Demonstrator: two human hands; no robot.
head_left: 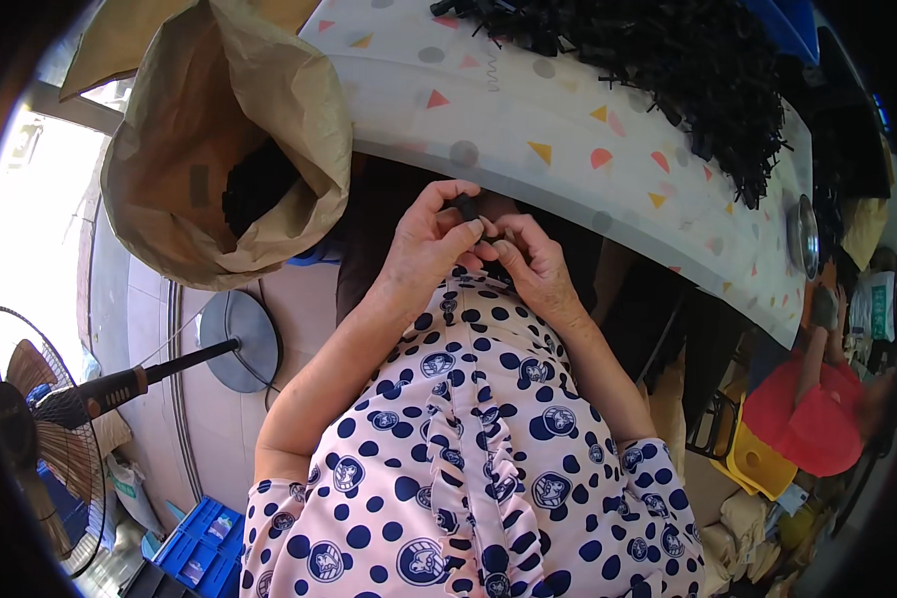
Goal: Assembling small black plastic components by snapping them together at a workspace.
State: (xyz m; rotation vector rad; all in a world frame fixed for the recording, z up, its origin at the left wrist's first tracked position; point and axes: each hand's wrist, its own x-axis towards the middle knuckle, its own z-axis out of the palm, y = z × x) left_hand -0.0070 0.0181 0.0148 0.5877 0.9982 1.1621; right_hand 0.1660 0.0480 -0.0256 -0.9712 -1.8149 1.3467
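Note:
Just off the table's near edge, my left hand (432,242) is closed around a small black plastic piece (465,207), its upper end showing between thumb and forefinger. My right hand (536,267) meets it there, thumb and fingers pinched together at the lower end of the piece. What exactly the right fingertips grip is mostly hidden. Farther off, a large heap of small black parts (668,65) lies on the patterned tablecloth (528,125). An open brown paper bag (314,110) stands left of my hands, with black parts (259,184) inside.
A metal bowl (803,237) sits at the table's right end. On the floor at left are a fan (45,419), a round grey base (239,344) and blue crates (201,546). Another person in red (805,411) sits at right beside a yellow chair (752,458).

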